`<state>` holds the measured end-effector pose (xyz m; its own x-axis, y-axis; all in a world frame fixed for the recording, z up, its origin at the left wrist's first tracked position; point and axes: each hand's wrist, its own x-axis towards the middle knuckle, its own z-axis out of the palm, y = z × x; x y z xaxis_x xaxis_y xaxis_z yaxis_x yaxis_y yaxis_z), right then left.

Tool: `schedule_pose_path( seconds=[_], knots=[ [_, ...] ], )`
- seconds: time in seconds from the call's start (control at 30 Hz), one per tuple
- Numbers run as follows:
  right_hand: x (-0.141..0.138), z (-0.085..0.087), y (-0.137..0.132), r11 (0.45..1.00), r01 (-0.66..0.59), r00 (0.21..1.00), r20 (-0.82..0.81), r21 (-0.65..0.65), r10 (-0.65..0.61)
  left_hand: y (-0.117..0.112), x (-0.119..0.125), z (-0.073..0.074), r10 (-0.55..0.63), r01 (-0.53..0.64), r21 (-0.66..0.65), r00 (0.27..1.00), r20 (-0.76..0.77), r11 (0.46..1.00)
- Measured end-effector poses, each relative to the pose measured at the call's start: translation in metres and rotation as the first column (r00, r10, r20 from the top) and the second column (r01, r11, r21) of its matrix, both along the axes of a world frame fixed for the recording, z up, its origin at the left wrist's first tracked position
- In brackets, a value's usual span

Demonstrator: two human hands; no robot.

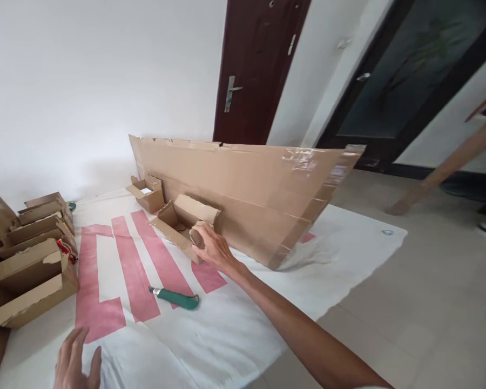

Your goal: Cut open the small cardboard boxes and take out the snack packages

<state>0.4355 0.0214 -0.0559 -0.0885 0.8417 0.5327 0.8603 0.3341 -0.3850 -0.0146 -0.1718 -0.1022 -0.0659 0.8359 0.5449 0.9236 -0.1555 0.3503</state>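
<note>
My right hand (210, 246) reaches forward and grips the near corner of a small open cardboard box (184, 219) that lies against a large cardboard sheet (247, 189). The sheet stands on edge, leaning, with clear tape on its right end. My left hand (76, 361) hovers low at the bottom left with fingers spread, holding nothing, over a white cloth with pink stripes (137, 270). A green-handled knife (176, 298) lies on the cloth between my two hands.
A second small open box (148, 193) sits at the sheet's left end. Several folded cardboard boxes (32, 254) are stacked at the left. A dark red door (255, 70) and a black-framed door (409, 70) stand behind. Another person's arm (445, 167) reaches in at the right.
</note>
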Motion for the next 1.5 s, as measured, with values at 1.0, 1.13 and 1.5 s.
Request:
schedule_pose_path(
  seconds=[1.0,1.13,1.5],
  knots=[
    [-0.036,-0.055,-0.139,0.952,-0.288,0.755,-0.587,0.101,0.291,0.121,0.091,0.063,-0.059,0.294,-0.121,0.539,0.840,0.948],
    [-0.036,-0.053,-0.136,0.930,-0.361,0.651,-0.697,0.064,0.301,0.116,0.091,0.053,-0.063,0.305,-0.068,0.402,0.914,0.950],
    [-0.034,-0.045,-0.132,0.985,-0.174,0.757,-0.638,0.008,0.139,0.083,0.102,0.028,-0.192,0.335,0.080,0.314,0.930,0.939]
  ],
)
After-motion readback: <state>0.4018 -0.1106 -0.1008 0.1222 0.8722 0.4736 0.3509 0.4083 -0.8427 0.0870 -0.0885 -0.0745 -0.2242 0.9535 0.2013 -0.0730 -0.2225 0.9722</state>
